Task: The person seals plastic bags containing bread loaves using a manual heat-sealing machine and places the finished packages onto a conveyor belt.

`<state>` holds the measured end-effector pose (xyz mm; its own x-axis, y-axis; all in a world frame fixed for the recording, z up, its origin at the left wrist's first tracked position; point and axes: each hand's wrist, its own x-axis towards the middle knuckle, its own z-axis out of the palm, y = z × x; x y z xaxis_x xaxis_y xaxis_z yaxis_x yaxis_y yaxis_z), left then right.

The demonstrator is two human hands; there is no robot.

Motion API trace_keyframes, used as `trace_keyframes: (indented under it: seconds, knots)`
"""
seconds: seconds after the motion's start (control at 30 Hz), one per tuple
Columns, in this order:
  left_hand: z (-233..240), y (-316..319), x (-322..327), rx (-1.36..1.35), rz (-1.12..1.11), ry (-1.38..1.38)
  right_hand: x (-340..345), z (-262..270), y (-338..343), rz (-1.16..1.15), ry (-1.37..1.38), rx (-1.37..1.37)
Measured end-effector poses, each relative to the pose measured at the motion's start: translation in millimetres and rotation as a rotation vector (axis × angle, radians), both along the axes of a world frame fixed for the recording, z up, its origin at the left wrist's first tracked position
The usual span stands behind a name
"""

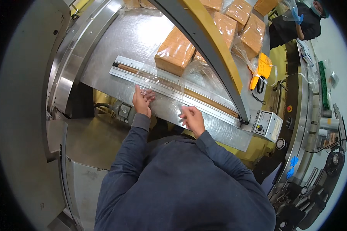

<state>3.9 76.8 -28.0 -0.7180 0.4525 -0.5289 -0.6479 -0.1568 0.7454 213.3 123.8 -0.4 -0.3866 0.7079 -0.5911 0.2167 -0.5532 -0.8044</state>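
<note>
A block-shaped brown item (175, 53) in clear plastic wrap rests just beyond the impulse sealer's lower bar (211, 103). The loose end of its clear plastic bag (162, 79) lies across that bar towards me. My left hand (142, 101) is at the left side of this loose end, thumb up, the film around its fingers. At the right side, my right hand (193, 119) has its fingers curled close to the film edge; whether they pinch it is not clear. Above the bar, the sealer's raised arm (217, 49), grey and yellow, slants up and away.
Several more wrapped brown blocks (253, 34) sit at the far right of the metal table (104, 55). Nearby lies a yellow tape dispenser (261, 72). The sealer's control box (267, 125) is at the right. A co-worker (296, 24) in blue gloves stands beyond.
</note>
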Motion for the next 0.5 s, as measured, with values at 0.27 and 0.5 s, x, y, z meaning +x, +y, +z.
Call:
trace_keyframes:
  seconds: [0.27,0.5]
  knots:
    - [-46.7,-1.4,12.4,0.050,-0.004,0.057,13.6,-7.8,-6.7,0.348,-0.008,0.076]
    - [-21.6,5.8,28.7,-0.130,-0.152,-0.074,8.1,228.8,58.9,0.213,0.393,1.146]
